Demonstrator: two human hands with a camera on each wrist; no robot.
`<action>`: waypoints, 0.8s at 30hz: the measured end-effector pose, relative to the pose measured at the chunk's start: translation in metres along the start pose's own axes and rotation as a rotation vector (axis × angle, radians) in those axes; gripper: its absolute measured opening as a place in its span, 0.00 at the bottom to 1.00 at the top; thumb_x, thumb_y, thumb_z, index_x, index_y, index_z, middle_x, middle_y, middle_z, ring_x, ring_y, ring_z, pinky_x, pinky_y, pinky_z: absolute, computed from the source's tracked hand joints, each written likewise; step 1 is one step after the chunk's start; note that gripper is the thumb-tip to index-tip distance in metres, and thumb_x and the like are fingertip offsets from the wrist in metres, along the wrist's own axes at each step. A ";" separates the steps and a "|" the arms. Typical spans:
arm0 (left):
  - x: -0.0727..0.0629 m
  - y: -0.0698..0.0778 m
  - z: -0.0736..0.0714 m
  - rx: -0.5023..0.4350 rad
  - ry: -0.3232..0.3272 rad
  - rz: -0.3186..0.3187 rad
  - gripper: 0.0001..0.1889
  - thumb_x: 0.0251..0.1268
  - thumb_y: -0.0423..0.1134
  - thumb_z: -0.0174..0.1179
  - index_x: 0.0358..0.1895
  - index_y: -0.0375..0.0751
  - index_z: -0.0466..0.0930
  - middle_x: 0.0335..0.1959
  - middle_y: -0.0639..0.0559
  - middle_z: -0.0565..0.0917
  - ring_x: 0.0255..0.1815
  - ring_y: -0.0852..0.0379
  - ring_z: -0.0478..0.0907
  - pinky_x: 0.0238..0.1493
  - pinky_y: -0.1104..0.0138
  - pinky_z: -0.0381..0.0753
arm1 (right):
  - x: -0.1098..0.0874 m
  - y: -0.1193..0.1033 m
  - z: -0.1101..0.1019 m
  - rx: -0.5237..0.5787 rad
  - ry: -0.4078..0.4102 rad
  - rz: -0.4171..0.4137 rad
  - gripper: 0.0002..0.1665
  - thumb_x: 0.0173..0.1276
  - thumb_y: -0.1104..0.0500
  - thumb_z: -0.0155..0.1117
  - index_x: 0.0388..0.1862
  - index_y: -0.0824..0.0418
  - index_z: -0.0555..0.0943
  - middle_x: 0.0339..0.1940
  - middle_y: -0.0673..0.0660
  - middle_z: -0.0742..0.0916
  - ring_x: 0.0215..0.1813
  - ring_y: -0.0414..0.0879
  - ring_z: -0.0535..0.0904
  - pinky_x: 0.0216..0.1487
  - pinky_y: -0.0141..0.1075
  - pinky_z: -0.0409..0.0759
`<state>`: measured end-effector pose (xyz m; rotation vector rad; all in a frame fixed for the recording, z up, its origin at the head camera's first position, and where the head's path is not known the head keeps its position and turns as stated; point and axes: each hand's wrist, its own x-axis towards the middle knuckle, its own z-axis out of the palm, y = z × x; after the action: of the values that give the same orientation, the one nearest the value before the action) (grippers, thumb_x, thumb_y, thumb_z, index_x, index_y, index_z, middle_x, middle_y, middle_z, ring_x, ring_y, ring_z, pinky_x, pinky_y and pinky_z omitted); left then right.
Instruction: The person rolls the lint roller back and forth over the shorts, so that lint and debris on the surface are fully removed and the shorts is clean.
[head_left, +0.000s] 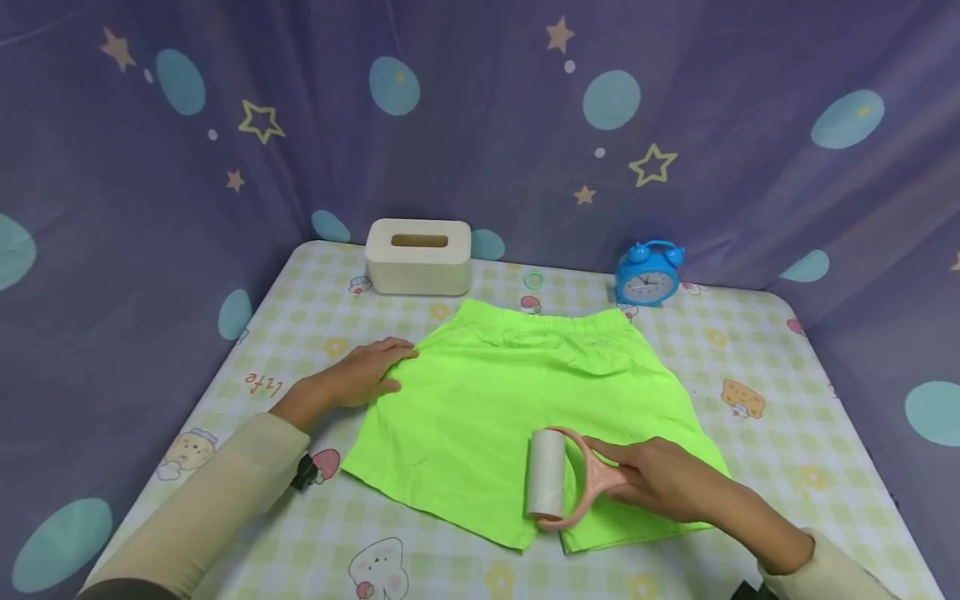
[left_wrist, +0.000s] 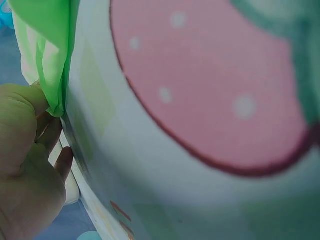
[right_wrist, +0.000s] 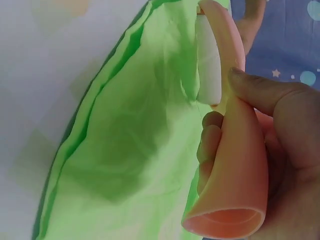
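Bright green shorts lie flat with the elastic waistband at the far side. My right hand grips the pink handle of a lint roller; its white roll rests on the shorts near the leg opening. In the right wrist view, the fingers wrap the handle and the thumb lies along it. My left hand rests at the left edge of the shorts, fingertips and thumb spread on the cloth. The left wrist view shows the thumb and fingers against a fold of green cloth.
A white tissue box stands at the back left of the table, and a blue alarm clock at the back right. Between them lies a small green ring. A checked, printed cloth covers the table; purple curtains hang around it.
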<state>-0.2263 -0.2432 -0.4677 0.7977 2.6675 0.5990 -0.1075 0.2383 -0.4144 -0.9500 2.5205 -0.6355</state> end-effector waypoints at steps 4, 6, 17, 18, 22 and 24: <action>0.000 -0.001 0.002 0.000 0.000 -0.002 0.31 0.74 0.38 0.61 0.77 0.39 0.64 0.77 0.39 0.64 0.77 0.37 0.64 0.73 0.40 0.65 | -0.008 0.009 -0.007 0.017 -0.026 0.015 0.39 0.71 0.44 0.67 0.79 0.49 0.68 0.16 0.35 0.62 0.19 0.28 0.53 0.24 0.24 0.61; 0.001 -0.002 0.002 -0.002 0.000 0.001 0.31 0.74 0.38 0.61 0.77 0.39 0.64 0.77 0.39 0.64 0.77 0.37 0.64 0.73 0.40 0.66 | -0.013 0.017 -0.011 0.025 -0.047 0.024 0.39 0.72 0.44 0.66 0.79 0.49 0.68 0.16 0.36 0.63 0.19 0.29 0.52 0.24 0.24 0.60; -0.001 -0.007 0.004 -0.003 0.013 0.008 0.31 0.73 0.37 0.62 0.77 0.39 0.64 0.77 0.39 0.65 0.77 0.37 0.64 0.73 0.39 0.66 | -0.047 0.058 -0.021 -0.001 -0.056 0.007 0.38 0.74 0.45 0.64 0.79 0.52 0.68 0.22 0.35 0.72 0.21 0.26 0.60 0.28 0.26 0.66; -0.001 -0.007 0.004 -0.007 0.014 0.009 0.31 0.73 0.37 0.62 0.76 0.39 0.65 0.77 0.39 0.65 0.77 0.36 0.64 0.73 0.39 0.66 | -0.050 0.060 -0.021 -0.005 -0.050 0.010 0.38 0.74 0.45 0.64 0.79 0.51 0.68 0.22 0.35 0.73 0.22 0.26 0.61 0.29 0.26 0.67; 0.000 -0.005 0.003 -0.014 0.015 0.014 0.31 0.73 0.37 0.62 0.76 0.38 0.65 0.77 0.39 0.65 0.77 0.36 0.64 0.72 0.40 0.66 | -0.058 0.065 -0.023 -0.036 -0.040 0.032 0.37 0.74 0.43 0.62 0.79 0.49 0.68 0.35 0.40 0.85 0.29 0.26 0.69 0.33 0.28 0.68; 0.000 -0.004 0.003 -0.013 0.014 0.014 0.31 0.73 0.37 0.62 0.76 0.38 0.64 0.77 0.38 0.65 0.76 0.36 0.64 0.72 0.39 0.66 | -0.061 0.066 -0.025 -0.048 -0.039 0.036 0.37 0.74 0.43 0.62 0.79 0.48 0.68 0.45 0.47 0.89 0.34 0.26 0.73 0.34 0.28 0.69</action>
<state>-0.2267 -0.2450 -0.4722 0.8124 2.6705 0.6268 -0.1106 0.3318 -0.4177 -0.9224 2.5229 -0.5429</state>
